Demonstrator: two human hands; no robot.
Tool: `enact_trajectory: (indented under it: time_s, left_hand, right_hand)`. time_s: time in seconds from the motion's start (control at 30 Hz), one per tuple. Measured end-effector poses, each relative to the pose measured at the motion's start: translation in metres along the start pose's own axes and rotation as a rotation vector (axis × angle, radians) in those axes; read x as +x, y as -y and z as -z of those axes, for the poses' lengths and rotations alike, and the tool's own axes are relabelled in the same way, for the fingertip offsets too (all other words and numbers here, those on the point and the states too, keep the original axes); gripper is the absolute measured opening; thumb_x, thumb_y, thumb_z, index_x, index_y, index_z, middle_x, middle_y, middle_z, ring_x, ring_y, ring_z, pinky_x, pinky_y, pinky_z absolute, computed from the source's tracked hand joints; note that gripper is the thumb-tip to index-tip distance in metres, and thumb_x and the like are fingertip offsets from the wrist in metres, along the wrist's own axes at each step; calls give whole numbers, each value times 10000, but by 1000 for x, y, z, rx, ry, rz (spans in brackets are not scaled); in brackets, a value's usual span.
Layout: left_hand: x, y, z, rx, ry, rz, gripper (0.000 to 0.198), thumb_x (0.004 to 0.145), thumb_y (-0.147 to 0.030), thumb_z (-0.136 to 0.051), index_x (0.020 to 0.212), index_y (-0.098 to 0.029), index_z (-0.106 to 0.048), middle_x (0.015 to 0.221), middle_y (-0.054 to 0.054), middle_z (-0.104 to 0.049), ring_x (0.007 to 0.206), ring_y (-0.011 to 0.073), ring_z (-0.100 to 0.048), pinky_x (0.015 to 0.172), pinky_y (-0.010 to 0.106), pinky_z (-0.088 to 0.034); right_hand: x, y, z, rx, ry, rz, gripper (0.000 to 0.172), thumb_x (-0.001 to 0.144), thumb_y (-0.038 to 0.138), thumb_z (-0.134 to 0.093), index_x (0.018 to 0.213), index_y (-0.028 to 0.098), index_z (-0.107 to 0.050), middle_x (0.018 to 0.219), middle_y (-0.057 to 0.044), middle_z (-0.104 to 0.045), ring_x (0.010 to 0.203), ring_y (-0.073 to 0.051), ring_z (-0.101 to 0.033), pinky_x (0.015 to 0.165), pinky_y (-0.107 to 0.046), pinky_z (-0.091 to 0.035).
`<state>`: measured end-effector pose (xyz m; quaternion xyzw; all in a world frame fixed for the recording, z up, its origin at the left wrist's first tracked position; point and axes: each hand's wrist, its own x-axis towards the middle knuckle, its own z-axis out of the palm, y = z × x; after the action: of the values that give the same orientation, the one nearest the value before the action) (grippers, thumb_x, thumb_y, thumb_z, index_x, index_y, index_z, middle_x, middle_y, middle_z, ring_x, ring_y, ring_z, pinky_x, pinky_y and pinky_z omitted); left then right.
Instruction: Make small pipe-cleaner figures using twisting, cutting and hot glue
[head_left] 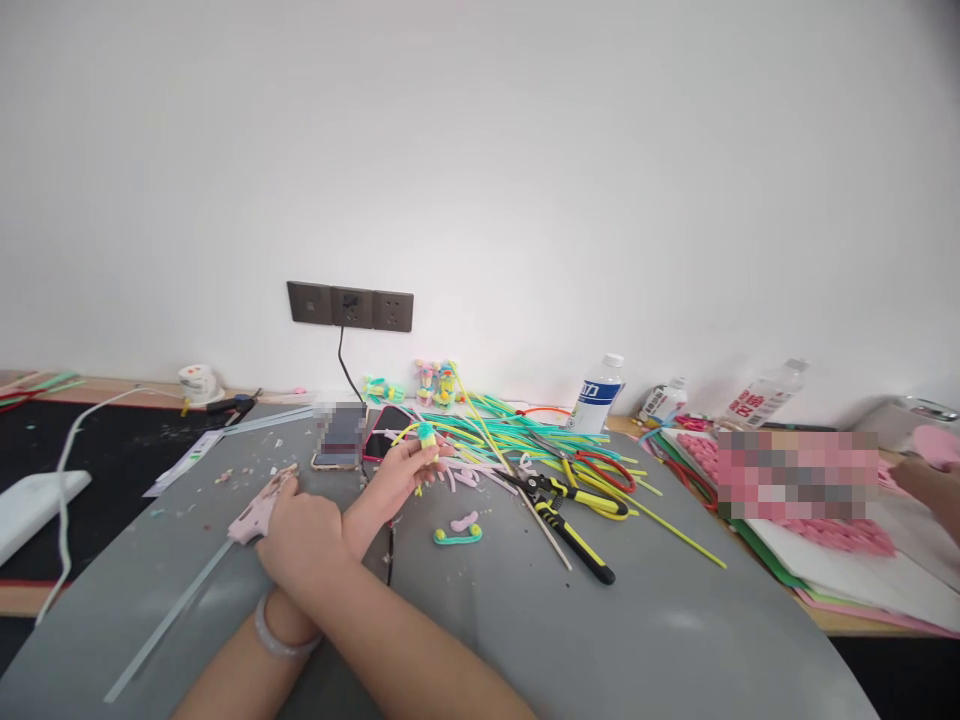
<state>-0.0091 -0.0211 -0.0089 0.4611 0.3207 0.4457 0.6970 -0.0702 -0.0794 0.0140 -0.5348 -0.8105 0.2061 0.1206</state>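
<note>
My forearms cross, the right over the left. My left hand (405,475), on the wrist with the pale bracelet (281,632), pinches a small teal-and-yellow pipe cleaner piece (427,436). At the left, my right hand (306,525) is closed on a pale pink glue gun (255,515), partly hidden by the hand. A long translucent glue stick (169,622) trails from the gun toward the front left. Beyond my left hand lies a heap of teal, yellow and lilac pipe cleaners (517,435). Nearer me rest a curled teal-and-yellow piece (457,537) and a lilac one (464,521).
Pliers with black-yellow handles (576,545) lie right of centre, beside red-handled scissors (606,470). Two phones (339,436) sit behind my hands. Small pipe cleaner figures (436,384) and a bottle (596,395) stand by the wall. Another person's hand (930,490) is at far right.
</note>
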Motion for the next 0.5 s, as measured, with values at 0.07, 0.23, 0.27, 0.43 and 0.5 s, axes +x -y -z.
enact_trajectory:
  time_s: [0.07,0.23,0.27,0.43,0.5]
  left_hand:
    - [0,0,0,-2,1,7,372,700,-398,-839,938,-123,-760,1062,143,-749,718,134,-642,592,213,-468]
    - [-2,1,-2,-16,11,31,357,731,-358,-830,998,-132,-758,1062,132,-754,716,117,-653,636,208,-502]
    - [-3,0,-2,-25,22,40,343,738,-348,-828,995,-132,-757,1068,133,-753,725,119,-658,650,212,-511]
    - [-6,-1,-4,-71,96,75,282,771,-292,-812,998,-136,-750,1093,130,-745,760,130,-666,701,233,-536]
    - [-6,-2,-5,-66,90,67,259,798,-269,-790,1014,-136,-739,1088,126,-740,771,132,-664,705,232,-535]
  right_hand:
    - [-1,1,1,28,11,-5,575,772,151,-699,1283,10,-476,1007,-241,-737,899,-327,-751,717,-396,-607]
    - [-5,2,11,132,4,-48,614,794,211,-734,1306,5,-464,1060,-289,-720,977,-376,-733,760,-439,-601]
    - [-6,1,13,184,-8,-60,618,798,248,-740,1302,15,-468,1083,-298,-712,1003,-388,-723,767,-454,-597]
    - [-2,-15,17,776,-44,-22,455,907,393,-634,1236,119,-479,946,-141,-747,740,-242,-744,581,-320,-574]
    - [1,-24,19,982,-61,85,355,978,410,-524,1213,147,-484,757,-25,-714,570,-157,-679,522,-252,-533]
